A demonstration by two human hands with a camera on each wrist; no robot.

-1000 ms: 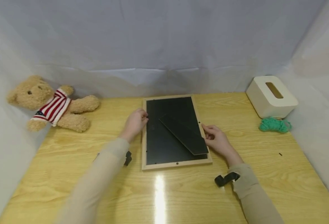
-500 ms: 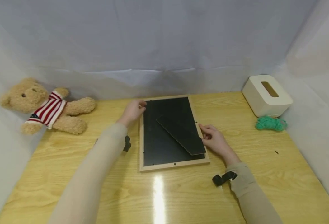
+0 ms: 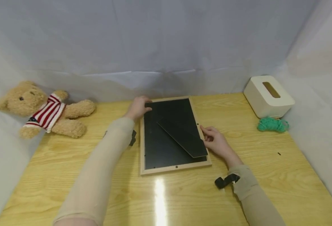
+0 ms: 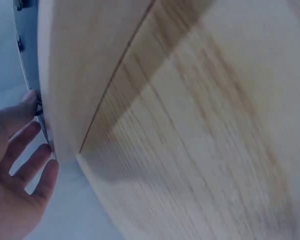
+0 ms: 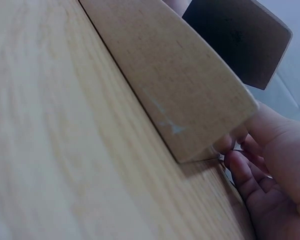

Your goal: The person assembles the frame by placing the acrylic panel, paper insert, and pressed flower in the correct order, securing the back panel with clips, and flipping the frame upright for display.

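A picture frame (image 3: 163,170) with a pale wooden rim lies back side up on the table. On its black backing board (image 3: 158,149) an easel stand (image 3: 184,138) slants down to the right. My left hand (image 3: 136,109) holds the frame's far left corner. In the left wrist view, the thumb (image 4: 29,97) presses by a small dark tab while the fingers touch the far edge. My right hand (image 3: 218,144) grips the right side, its fingers curled (image 5: 240,172) at the rim in the right wrist view; their exact contact is partly hidden.
A teddy bear (image 3: 57,111) in a striped shirt lies at the far left. At the far right stand a cream tissue box (image 3: 263,100) and a green yarn bundle (image 3: 271,124). A tiny dark piece (image 3: 279,153) lies on the table's right. White cloth walls surround the table.
My left hand has moved up along the frame's left side to its far left corner. The right hand stays at the right edge. The view has shifted slightly.
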